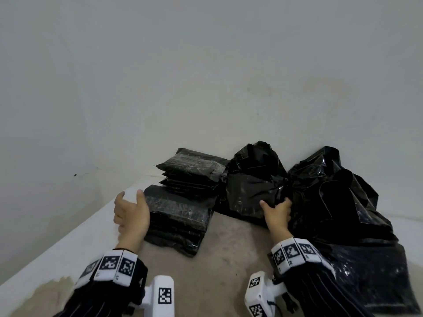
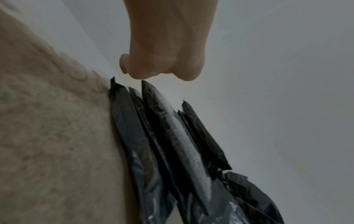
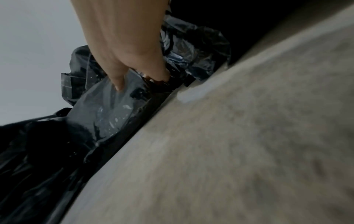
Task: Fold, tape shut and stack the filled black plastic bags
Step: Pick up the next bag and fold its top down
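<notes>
Two heaps fill the far end of the counter (image 1: pixel 229 259). From the head view, the largest, at about 2 o'clock, is a loose pile of crumpled black bags (image 1: pixel 338 202), unfolded and untaped, probably waiting their turn. Next in size, at 12 o'clock against the wall (image 1: pixel 160 76), are two stacks of folded, taped packets (image 1: pixel 183 216), one behind the other; their flat shape is likely why they sit squarely and stay put.

Between them stands a single filled bag (image 1: pixel 251 186), its neck still open and rumpled. The right hand (image 1: pixel 278 213) grips it at its lower right edge, thumb lying on the smooth plastic and fingers tucked into the folds, seemingly to draw it forward for folding.

The left hand (image 1: pixel 130 209) hovers at the near stack's left corner, at 10 o'clock, fingers relaxed and spread, holding nothing.

No tape roll shows in any view. The right fingertips are buried in plastic, and the pile's right edge is cut off by the frame.
</notes>
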